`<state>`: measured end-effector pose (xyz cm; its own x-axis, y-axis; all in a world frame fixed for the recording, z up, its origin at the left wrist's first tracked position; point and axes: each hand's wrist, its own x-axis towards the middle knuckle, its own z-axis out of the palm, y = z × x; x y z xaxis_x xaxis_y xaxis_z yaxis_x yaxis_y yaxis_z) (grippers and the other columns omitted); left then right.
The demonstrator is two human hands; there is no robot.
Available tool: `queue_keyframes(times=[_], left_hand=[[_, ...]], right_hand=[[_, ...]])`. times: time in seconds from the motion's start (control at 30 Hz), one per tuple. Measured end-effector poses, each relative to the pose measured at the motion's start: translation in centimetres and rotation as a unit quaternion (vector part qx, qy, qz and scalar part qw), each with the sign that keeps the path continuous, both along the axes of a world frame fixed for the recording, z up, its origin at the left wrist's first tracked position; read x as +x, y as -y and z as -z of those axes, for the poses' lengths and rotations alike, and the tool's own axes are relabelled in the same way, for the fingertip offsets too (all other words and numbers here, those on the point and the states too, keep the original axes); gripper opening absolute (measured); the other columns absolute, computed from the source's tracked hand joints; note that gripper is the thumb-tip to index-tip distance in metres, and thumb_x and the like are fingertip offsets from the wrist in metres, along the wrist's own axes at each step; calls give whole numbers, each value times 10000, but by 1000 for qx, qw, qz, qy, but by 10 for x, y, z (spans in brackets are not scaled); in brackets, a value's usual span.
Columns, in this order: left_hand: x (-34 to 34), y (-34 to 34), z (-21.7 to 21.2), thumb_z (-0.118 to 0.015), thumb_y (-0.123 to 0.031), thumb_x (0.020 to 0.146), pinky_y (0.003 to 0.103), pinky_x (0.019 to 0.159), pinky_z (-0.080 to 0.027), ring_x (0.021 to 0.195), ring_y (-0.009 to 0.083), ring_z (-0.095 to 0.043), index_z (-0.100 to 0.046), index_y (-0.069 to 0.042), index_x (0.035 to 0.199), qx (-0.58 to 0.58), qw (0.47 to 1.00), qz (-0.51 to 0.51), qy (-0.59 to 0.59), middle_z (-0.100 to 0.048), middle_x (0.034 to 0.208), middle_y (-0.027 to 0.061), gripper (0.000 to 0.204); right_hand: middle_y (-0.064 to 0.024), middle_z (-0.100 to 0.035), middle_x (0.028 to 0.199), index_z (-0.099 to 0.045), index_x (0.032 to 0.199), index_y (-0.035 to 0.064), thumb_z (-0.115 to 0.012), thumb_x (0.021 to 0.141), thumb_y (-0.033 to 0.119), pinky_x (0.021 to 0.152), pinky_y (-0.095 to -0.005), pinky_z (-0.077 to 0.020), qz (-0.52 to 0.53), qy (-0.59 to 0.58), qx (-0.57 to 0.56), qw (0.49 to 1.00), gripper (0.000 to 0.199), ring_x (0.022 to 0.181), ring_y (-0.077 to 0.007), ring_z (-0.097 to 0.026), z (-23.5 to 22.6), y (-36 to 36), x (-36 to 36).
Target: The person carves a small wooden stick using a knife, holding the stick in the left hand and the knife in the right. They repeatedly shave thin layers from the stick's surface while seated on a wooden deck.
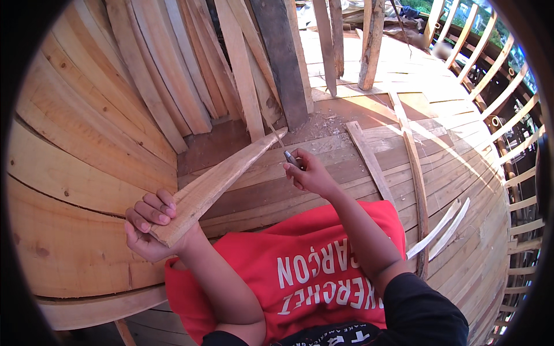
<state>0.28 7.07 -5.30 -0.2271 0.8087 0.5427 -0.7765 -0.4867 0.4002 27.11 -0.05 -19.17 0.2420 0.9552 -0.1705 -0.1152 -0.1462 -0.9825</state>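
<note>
My left hand (151, 222) grips the wide end of a tapered piece of wood (216, 179), fingers over its edge and palm beneath. The wood slants up and away to the right, narrowing to a pale tip with a rough, cut-looking edge. In my right hand (311, 173) is a slim knife (289, 157), its handle grey and dark at the fingers. Its thin blade reaches up and left by the wood's tip; whether it touches the wood I cannot tell. Under both forearms a red cloth with white lettering (259, 248) covers my front.
Curved planks (75, 132) form a wall at the left. Upright boards (161, 63) and a dark post (280, 57) stand ahead, with wood shavings (323, 124) by the post's foot. Loose strips (411, 155) and pale curved slivers (450, 228) lie on the plank floor (467, 259). Ribs (513, 144) line the right.
</note>
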Motion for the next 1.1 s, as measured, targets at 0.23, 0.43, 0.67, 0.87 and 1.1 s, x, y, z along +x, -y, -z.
queue_keyframes(times=[0.23, 0.43, 0.67, 0.87, 1.1], left_hand=[[-6, 15, -16, -385, -289, 944, 302, 533, -369, 477, 149, -412, -433, -138, 630, 43, 998, 17, -35, -443, 509, 33, 352], [-10, 26, -29, -433, -273, 912, 292, 525, -350, 469, 140, -384, -418, -146, 625, 44, 999, 3, -13, -416, 507, 23, 314], [18, 18, -7, -396, -267, 930, 299, 531, -357, 472, 148, -392, -431, -132, 662, 37, 998, -4, -45, -423, 515, 35, 302], [42, 12, 13, -373, -269, 945, 308, 557, -380, 507, 153, -435, -450, -120, 693, 29, 999, -27, -21, -457, 547, 44, 303], [41, 8, 15, -361, -261, 939, 310, 558, -387, 490, 155, -425, -458, -121, 684, 32, 996, 55, -69, -454, 555, 41, 307]], right_hand=[[-30, -609, 720, -564, 943, 35, -649, 927, 227, 555, -282, -439, -32, 91, -6, 995, 211, 640, -90, -551, -2, 5, 0], [-29, -612, 684, -565, 926, 24, -649, 925, 228, 552, -281, -434, -18, 80, -13, 997, 221, 617, -89, -549, 0, 4, 5], [-2, -570, 654, -576, 919, 33, -621, 958, 269, 446, -232, -356, 2, 98, -17, 995, 244, 487, -60, -442, 7, 5, 6], [-14, -537, 607, -588, 846, 15, -591, 965, 331, 440, -271, -397, 5, 58, -74, 996, 338, 487, -84, -509, 15, 3, 7], [-4, -526, 638, -554, 835, 43, -615, 958, 314, 392, -239, -350, 12, 23, -49, 998, 304, 458, -69, -469, 7, 5, 10]])
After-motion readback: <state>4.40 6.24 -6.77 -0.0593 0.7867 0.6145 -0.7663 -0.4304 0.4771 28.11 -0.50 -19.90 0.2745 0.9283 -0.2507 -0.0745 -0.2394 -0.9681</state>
